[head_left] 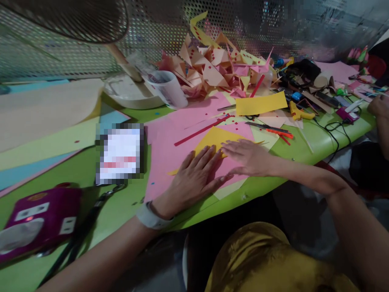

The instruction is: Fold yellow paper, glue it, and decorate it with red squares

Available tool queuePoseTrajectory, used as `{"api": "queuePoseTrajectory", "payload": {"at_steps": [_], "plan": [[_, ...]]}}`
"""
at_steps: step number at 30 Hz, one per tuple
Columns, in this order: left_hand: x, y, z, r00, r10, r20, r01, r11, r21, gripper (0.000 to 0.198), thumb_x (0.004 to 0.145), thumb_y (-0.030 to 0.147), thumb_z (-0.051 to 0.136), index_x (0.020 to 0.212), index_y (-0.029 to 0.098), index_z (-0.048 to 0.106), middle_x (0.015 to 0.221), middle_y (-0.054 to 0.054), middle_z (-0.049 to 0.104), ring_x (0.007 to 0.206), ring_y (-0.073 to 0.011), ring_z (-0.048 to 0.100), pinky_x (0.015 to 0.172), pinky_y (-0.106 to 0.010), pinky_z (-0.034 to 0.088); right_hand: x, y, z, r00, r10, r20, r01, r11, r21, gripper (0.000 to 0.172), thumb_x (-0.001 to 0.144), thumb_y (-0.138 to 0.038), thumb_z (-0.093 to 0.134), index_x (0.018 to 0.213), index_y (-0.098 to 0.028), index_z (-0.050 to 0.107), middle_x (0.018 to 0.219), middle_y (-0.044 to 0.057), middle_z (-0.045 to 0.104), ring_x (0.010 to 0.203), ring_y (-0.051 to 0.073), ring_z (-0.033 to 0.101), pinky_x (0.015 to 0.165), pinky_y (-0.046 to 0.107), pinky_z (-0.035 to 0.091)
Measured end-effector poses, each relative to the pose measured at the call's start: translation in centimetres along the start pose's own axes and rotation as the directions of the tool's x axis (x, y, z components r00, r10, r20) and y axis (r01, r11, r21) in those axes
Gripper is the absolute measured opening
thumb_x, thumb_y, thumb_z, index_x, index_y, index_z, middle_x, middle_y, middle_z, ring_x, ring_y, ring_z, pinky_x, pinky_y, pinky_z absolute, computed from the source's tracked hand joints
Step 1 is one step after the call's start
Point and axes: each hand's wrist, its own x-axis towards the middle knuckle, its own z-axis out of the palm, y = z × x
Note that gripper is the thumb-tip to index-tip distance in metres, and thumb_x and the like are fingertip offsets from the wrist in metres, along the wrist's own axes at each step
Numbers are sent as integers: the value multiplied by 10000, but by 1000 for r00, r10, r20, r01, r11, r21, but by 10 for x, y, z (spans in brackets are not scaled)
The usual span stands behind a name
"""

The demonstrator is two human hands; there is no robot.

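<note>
A yellow sheet of paper (215, 136) with a pointed upper corner lies on pink paper (164, 150) in front of me. My left hand (196, 172) presses flat on its left part, fingers stretched out. Across its right part rests my right hand (247, 156), palm down with fingers extended, its fingertips close to those of the left. Both hands cover much of the yellow paper's lower part. Just beyond the right hand is a box cutter (278, 132) with an orange handle. A narrow red paper strip (200, 130) lies above the yellow sheet.
At left are a phone (121, 154) with a blurred screen, a purple power strip (45, 219) and stacked coloured sheets (45, 109). A fan base (130, 95), white cup (172, 91) and pile of paper scraps (209, 67) stand behind. Another person's arm (383, 121) appears at right.
</note>
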Motion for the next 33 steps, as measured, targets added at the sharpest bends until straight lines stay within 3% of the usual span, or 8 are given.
{"api": "queuePoseTrajectory", "payload": {"at_steps": [3,6,20,28,33], "plan": [[0,0,-2,1000,11,7,-11,1000,27,740,1008,639,253,1540,146,403,1606,-195,406,1516,-346,325,1214,-570,233,7,-7,23,994,-8,110,14,998,-60,864,976,-712,346,1573,-87,329,1665,179,264,1565,291,219,1277,482,172],[1,1,-2,1000,21,-20,-20,999,45,749,1009,642,250,1517,124,434,1595,-208,417,1504,-350,349,1216,-560,231,6,-3,30,991,10,130,0,997,-78,905,972,-736,288,1588,-73,286,1668,185,241,1571,290,196,1287,479,153],[0,2,-3,999,1,-47,1,999,39,738,1000,663,250,1546,188,393,1609,-171,414,1508,-327,348,1224,-526,244,-4,0,28,994,66,85,-62,997,-49,893,975,-728,291,1594,-83,289,1659,177,262,1562,302,225,1285,507,160],[3,5,-7,1000,-7,-5,7,1000,16,728,1005,648,272,1546,172,369,1608,-171,415,1513,-335,334,1224,-554,231,-41,14,20,961,269,58,-268,963,-24,1008,943,-788,211,1590,-17,266,1664,210,209,1568,329,188,1282,529,168],[3,5,-7,1000,-8,0,8,1000,2,711,1008,633,294,1566,195,331,1617,-151,407,1526,-325,309,1236,-548,207,-56,22,10,942,337,-10,-337,941,-45,937,970,-743,233,1590,-44,288,1643,219,280,1549,346,252,1270,564,178]]}}
